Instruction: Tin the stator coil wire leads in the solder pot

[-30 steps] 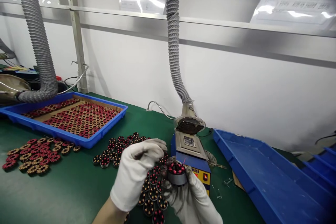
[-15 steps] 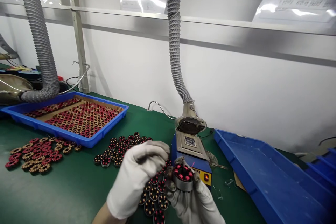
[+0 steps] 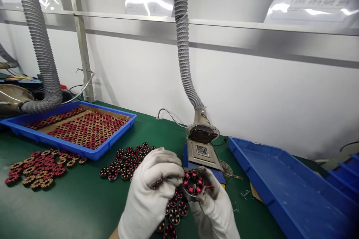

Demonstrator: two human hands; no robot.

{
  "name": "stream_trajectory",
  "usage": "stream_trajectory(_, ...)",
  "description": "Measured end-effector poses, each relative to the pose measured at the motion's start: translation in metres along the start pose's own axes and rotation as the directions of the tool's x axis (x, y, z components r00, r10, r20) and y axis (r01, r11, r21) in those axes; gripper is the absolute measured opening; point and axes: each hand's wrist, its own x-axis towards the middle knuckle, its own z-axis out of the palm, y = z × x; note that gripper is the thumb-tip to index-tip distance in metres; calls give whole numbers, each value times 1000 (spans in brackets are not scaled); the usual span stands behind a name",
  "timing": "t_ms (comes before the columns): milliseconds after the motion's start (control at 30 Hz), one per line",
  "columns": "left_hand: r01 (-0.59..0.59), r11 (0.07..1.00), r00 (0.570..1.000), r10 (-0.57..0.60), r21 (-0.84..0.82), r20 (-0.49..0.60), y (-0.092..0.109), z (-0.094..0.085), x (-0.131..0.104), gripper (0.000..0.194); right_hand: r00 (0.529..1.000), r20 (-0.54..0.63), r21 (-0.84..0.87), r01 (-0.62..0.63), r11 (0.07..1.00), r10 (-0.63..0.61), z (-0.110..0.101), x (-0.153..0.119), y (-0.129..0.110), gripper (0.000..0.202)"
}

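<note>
My right hand (image 3: 211,194), in a white glove with dark-stained fingertips, grips a motor stator (image 3: 193,183) with red windings and a grey metal rim. The stator's open face is tilted toward me, and thin reddish wire ends stick out on its right side. My left hand (image 3: 155,186), also gloved, is closed with its curled fingertips at the stator's left edge. What lies between those fingers is hidden. Below and between my hands, more wound stators in metal rings (image 3: 174,216) lie on the green table. A further group of ringed stators (image 3: 123,166) sits behind my left hand.
A blue tray (image 3: 94,154) on the left holds rows of red and tan stator cores, with a loose pile (image 3: 39,170) before it. Under an extraction hose (image 3: 182,30) stands a blue-cased device with a metal top plate (image 3: 203,153). Another blue tray (image 3: 269,179) leans at right.
The stator has turned in my right hand, its face now tilted more toward me. My left hand has moved right and down, its fingertips now at the stator's edge.
</note>
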Motion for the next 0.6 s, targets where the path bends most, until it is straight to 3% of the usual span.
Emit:
stream_trajectory(133, 53, 998, 987, -56, -25, -151, 0, -9, 0, 14, 969, -169, -144, 158, 977, -181, 3, 0, 0, 44)
stream_trajectory(200, 200, 971, 974, -212, -129, -85, 0, -9, 4, 18, 885, -250, -254, 332, 909, -393, 8, -6, 5, 39)
stream_trajectory(233, 302, 933, 952, -306, -194, 10, 0, -6, 5, 26, 826, -233, -331, 428, 841, -513, 11, -10, 8, 37)
stream_trajectory(300, 479, 824, 874, -418, -303, 247, -1, 4, 7, 40, 709, -78, -501, 580, 643, -701, 13, -17, 16, 35)
stream_trajectory(367, 544, 730, 837, -444, -412, 319, -3, 18, 4, 32, 627, 102, -607, 655, 451, -773, 13, -21, 24, 42)
stream_trajectory(467, 441, 645, 868, -483, -624, 114, -13, 34, -3, 21, 569, 163, -638, 684, 353, -806, 13, -19, 31, 52)
stream_trajectory(600, 182, 653, 868, -458, -735, -191, -21, 31, -2, 12, 517, 11, -641, 660, 391, -856, 13, -15, 27, 48)
